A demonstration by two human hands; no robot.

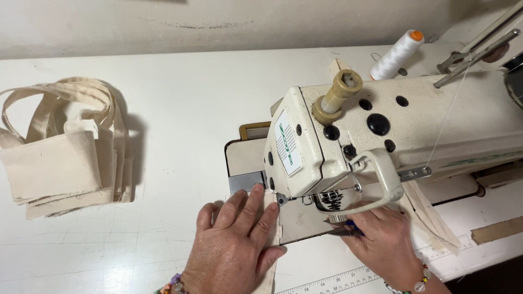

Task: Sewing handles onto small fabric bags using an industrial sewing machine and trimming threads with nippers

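A cream industrial sewing machine (381, 130) stands on a white table (180, 103). My left hand (237, 239) lies flat, fingers spread, on a strip of beige fabric (271, 226) just left of the needle area (280, 198). My right hand (384, 239) sits under the machine head, to the right of the needle, with its fingers closed around a small blue-handled tool (351, 227) that is mostly hidden. More beige fabric (430, 218) hangs down beside the right hand. Both wrists wear bead bracelets.
A pile of folded beige canvas pieces with looped straps (65, 152) lies at the table's left. A white thread cone with an orange top (397, 53) stands behind the machine. A ruler strip (338, 280) runs along the table's front edge.
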